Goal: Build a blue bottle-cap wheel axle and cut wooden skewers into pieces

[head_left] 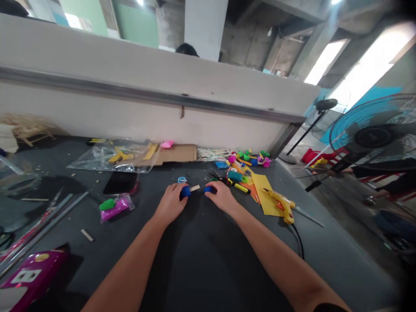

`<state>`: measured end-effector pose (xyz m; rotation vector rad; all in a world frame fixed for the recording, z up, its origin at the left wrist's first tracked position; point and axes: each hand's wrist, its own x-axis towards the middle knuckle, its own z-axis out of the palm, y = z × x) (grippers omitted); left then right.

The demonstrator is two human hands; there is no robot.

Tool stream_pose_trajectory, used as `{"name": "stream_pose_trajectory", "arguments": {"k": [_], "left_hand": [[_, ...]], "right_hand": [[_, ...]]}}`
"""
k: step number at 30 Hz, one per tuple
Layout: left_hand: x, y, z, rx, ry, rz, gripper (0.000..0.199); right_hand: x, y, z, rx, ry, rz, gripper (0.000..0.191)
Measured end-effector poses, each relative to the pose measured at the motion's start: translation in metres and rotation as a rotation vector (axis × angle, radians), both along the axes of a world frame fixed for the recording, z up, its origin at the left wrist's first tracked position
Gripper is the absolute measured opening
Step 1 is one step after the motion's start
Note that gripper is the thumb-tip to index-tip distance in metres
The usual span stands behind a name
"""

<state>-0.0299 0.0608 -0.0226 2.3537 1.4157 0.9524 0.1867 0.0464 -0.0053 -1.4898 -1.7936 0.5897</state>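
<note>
The left hand [170, 203] is closed around a lump of blue modelling clay [185, 192], and the right hand [221, 197] grips a second blue lump [208, 189] with its fingers curled over it. A short wooden stick [195, 188] lies in the gap between the two lumps, though I cannot tell whether either lump is pressed onto it. Both hands rest just above the dark worktop [208, 255], near its far side. Just beyond the left hand sits a small blue-and-white ring [182, 179]. Past the right hand lie black-handled scissors [214, 175], a teal clay piece [234, 175] and a yellow utility knife [239, 187]. Further right, a yellow hot glue gun [282, 206] rests on a yellow card sheet [264, 195], its black cord [299, 238] trailing toward the near edge. To the left lie a black phone [120, 183] and a small clear bag of pink and green clay [115, 207]. Along the wall are a clear plastic bag holding yellow pieces [113, 156], a cardboard sheet [175, 154] and a cluster of brightly coloured clay shapes [250, 158]. A standing fan [373, 134] stands off to the right of the worktop.
</note>
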Motion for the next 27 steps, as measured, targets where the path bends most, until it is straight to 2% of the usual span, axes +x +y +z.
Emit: {"name": "stream_pose_trajectory", "arguments": {"k": [2,5,8,18,23,27], "left_hand": [[-0.006,0.001,0.002,0.013,0.036,-0.016,0.044],[-0.018,0.005,0.005,0.019,0.052,0.01,0.044],[-0.026,0.009,0.007,0.006,0.049,0.058,0.04],[-0.032,0.015,0.004,-0.057,0.006,0.051,0.043],[-0.031,0.012,0.008,0.036,0.019,0.083,0.053],[-0.011,-0.005,0.02,0.211,-0.062,0.177,0.051]], "right_hand": [[-0.004,-0.001,-0.004,0.076,-0.089,0.005,0.024],[-0.005,-0.002,-0.008,0.097,-0.115,0.021,0.023],[-0.005,-0.001,-0.011,0.099,-0.093,0.016,0.022],[0.0,-0.001,-0.008,0.049,-0.118,0.031,0.029],[0.001,-0.002,-0.007,0.046,-0.146,0.09,0.043],[-0.002,0.0,-0.013,0.04,-0.109,0.093,0.038]]}}
